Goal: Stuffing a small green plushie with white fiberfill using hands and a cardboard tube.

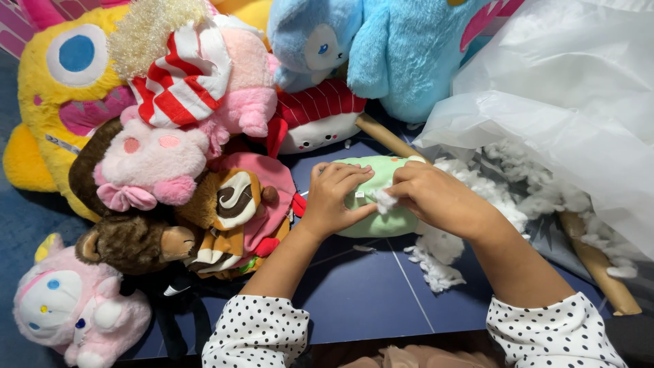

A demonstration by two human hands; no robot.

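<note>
Polka-dot sleeves (257, 334) lie nearest, at the near table edge. The left hand (334, 197) clasps the pale green plush (378, 197) at mid-table; the right hand (436, 197) pinches white stuffing (385, 202) at its opening. Bare blue tabletop (368, 286) lies between the arms. Piled plush toys (177, 157) crowd the left, and a clear plastic bag (565, 102) the right.

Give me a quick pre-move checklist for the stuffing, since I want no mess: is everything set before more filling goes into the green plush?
1. Left hand steadies the green plush: ok.
2. Right hand pinches a white tuft at the plush's opening: ok.
3. Loose filling lies right beside the right hand: ok.
4. Clear plastic bag of filling is open alongside: ok.
5. Opening's size: cannot tell, fingers hide it.
6. Finished plush pile crowds the left hand: not ok.
</note>
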